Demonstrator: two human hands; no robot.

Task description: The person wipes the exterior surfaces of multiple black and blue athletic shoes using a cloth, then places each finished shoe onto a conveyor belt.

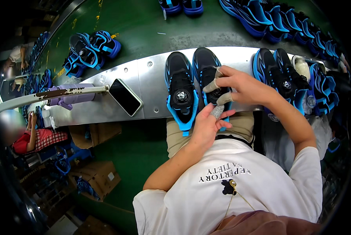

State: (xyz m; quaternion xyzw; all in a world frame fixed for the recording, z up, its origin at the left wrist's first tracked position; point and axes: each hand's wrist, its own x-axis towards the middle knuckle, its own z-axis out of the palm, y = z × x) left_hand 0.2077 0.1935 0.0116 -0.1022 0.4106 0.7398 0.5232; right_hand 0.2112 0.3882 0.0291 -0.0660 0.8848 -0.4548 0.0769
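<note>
A pair of black sneakers with blue trim stands toes away on the metal bench edge before me. The left sneaker (181, 84) shows a round dial on its tongue. Over the right sneaker (205, 62) bends my right hand (238, 87), with beige covers on its fingertips. Its fingers and thumb close around the tongue's dial, which they partly hide. My left hand (210, 123) lies at that sneaker's heel opening, fingers apart, one wrapped in grey. The wrapped finger reaches close to my right thumb. Whether it touches the sneaker I cannot tell.
A phone (125, 97) and a lilac bottle (71, 95) lie left on the metal bench (152, 70), by a worn metal bar (65, 92). More sneakers (275, 74) stand right. A sneaker row (269, 19) and a cluster (91, 49) occupy the green surface. Another person (36, 137) sits far left.
</note>
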